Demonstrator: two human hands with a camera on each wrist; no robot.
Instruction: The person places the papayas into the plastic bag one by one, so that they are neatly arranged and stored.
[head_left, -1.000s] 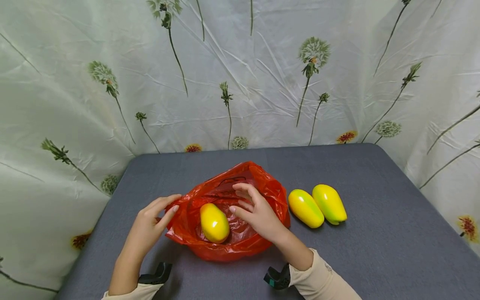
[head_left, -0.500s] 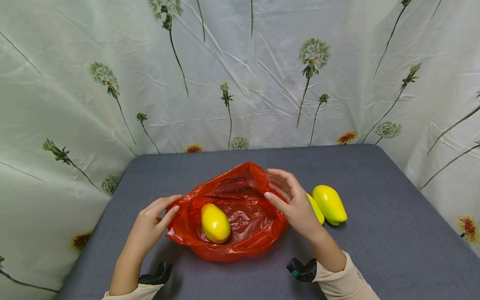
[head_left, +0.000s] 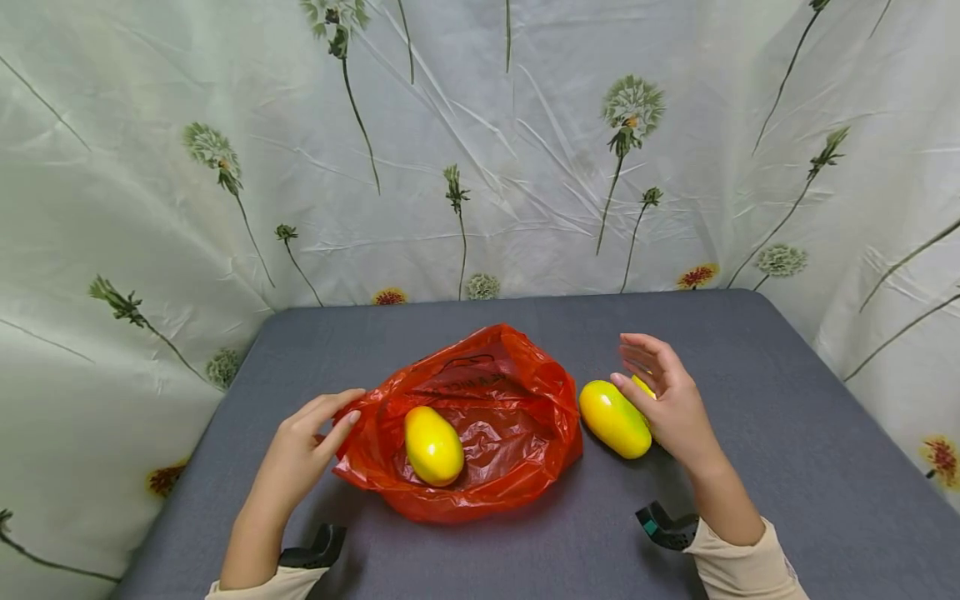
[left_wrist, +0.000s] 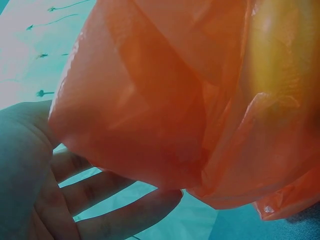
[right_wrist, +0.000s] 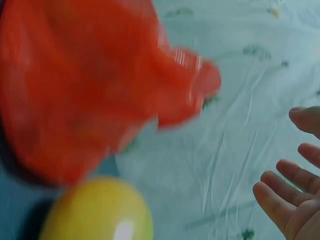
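Observation:
A red plastic bag [head_left: 491, 492] lies with its mouth spread wide on the grey table, and one yellow mango [head_left: 433, 446] rests inside it. My left hand [head_left: 300, 442] pinches the bag's left rim between thumb and fingers; in the left wrist view the bag [left_wrist: 150, 100] hangs across those fingers. Beyond the bag's right side, my right hand [head_left: 671, 400] is raised with fingers spread and nothing in them. It overlaps a second loose mango, mostly hidden behind it. Just left of that hand lies another yellow mango [head_left: 615, 419], also low in the right wrist view as a yellow mango [right_wrist: 100, 215].
The grey table [head_left: 787, 467] reaches back to a pale curtain [head_left: 525, 150] printed with dandelions and other flowers. Black wrist devices sit on both arms, such as the right one [head_left: 666, 529].
My right hand has come out from over the bag's opening and moved right to the loose mangoes, holding nothing. My left hand stays at the bag's rim; the mango inside lies about where it was.

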